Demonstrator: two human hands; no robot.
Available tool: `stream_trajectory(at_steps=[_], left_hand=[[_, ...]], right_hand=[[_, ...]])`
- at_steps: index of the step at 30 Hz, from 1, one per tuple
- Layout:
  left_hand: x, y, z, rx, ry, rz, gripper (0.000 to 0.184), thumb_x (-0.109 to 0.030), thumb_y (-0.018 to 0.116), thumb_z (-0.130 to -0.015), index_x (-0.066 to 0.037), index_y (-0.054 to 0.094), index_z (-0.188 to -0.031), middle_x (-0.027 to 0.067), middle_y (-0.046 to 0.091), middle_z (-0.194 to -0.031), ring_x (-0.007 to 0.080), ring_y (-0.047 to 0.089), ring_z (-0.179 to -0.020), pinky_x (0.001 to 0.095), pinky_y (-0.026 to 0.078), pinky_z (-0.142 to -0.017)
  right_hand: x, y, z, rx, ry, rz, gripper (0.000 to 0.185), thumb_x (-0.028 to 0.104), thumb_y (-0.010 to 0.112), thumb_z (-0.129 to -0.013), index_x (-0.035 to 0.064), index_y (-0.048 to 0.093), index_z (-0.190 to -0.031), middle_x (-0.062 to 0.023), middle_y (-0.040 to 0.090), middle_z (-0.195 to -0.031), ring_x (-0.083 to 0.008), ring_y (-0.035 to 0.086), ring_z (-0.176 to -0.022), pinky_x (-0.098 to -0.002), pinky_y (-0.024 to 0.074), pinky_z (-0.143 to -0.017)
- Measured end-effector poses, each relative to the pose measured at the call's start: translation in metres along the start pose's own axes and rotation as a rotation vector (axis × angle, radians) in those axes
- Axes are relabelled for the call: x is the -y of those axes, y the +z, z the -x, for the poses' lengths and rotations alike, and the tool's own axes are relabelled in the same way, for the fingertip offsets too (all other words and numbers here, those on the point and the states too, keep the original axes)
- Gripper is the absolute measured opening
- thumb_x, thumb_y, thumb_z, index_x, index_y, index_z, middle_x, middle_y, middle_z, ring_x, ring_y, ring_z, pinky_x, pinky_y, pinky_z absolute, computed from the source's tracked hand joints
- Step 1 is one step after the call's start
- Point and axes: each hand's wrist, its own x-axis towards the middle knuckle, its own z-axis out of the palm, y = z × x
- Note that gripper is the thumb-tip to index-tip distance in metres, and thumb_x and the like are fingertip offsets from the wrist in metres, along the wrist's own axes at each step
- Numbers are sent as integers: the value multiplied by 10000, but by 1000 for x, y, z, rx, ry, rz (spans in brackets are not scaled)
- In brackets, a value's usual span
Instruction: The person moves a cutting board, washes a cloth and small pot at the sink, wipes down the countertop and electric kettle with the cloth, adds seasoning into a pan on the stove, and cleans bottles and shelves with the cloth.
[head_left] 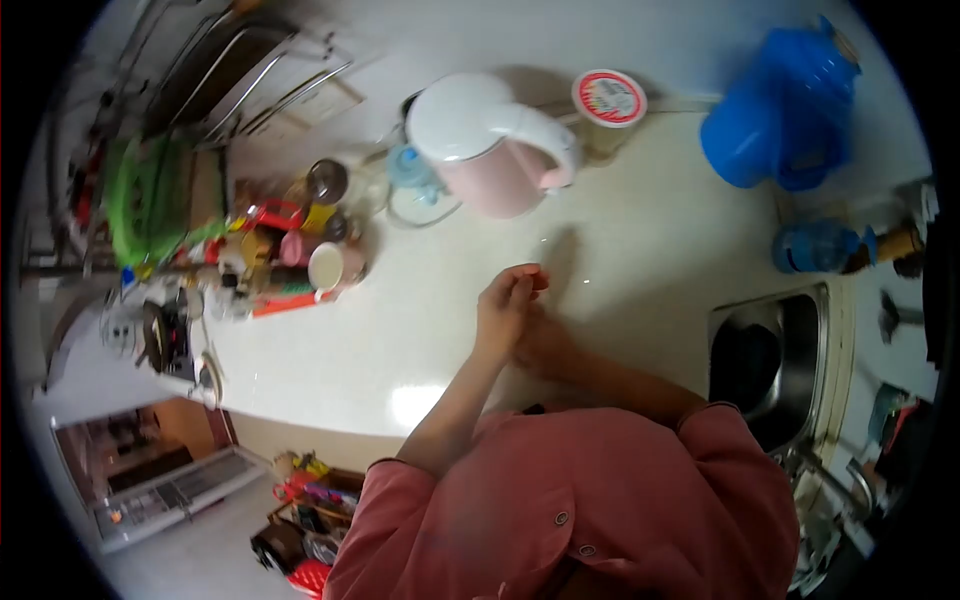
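My left hand [508,303] is raised over the white countertop with its fingers curled in. A small reddish patch shows at its fingertips; whether this is skin or a held thing I cannot tell. Right against it, lower and a little to the right, is my right hand [545,343], blurred and partly covered, so its fingers do not show clearly. Beyond both hands a pink electric kettle [495,180] with a white lid and handle stands near the wall. A clear tub with a red-and-white printed lid [610,98] sits right of the kettle.
Jars and a mug [335,268] crowd the left side, near a green rack [150,195]. A light-blue item [408,167] lies beside the kettle. At right are a blue jug [780,115], a blue bottle [808,247] and a steel sink [800,345] holding a dark round thing.
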Motion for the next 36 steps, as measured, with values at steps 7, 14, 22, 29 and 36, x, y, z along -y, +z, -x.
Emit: stream_trajectory(at_steps=[7,14,22,29,36], left_hand=[[17,-82,55,-156,101,-40,222,-83,498,-991,7,635,-1141,114,696,-1072,194,660,-983,313,495,-883],[41,-182,83,-372,218,-19,225,-95,488,-1009,15,631,-1143,108,696,-1068,191,667,-965,304,515,-856],[5,-318,40,-649,466,-747,491,-81,587,-927,44,418,-1371,269,424,-1418,331,671,-905,367,544,-777],[19,-361,-14,-381,450,-818,379,-307,603,-967,63,589,-1046,250,656,-873,365,641,-748,421,506,-678],[29,-336,-10,-220,342,-703,368,-315,561,-990,31,637,-889,244,603,-705,382,596,-654,426,476,-632]], right_hand=[[-33,-9,-7,-3,150,215,549,230,674,-791,121,569,-1320,-145,343,-1540,-425,226,-1448,-650,145,-1145],[-1,49,-45,-138,56,104,468,65,674,-689,60,628,-1155,-166,468,-1439,-447,351,-1364,-617,244,-1120],[157,94,-37,152,-173,22,543,367,732,-757,108,636,-1224,-129,467,-1448,-428,299,-1410,-621,225,-1136],[131,92,-10,-251,372,335,446,270,672,-839,36,618,-1215,-180,471,-1429,-461,351,-1367,-638,243,-1115],[136,87,-17,-292,426,326,445,227,701,-819,64,608,-1223,-152,486,-1415,-437,355,-1363,-633,256,-1109]])
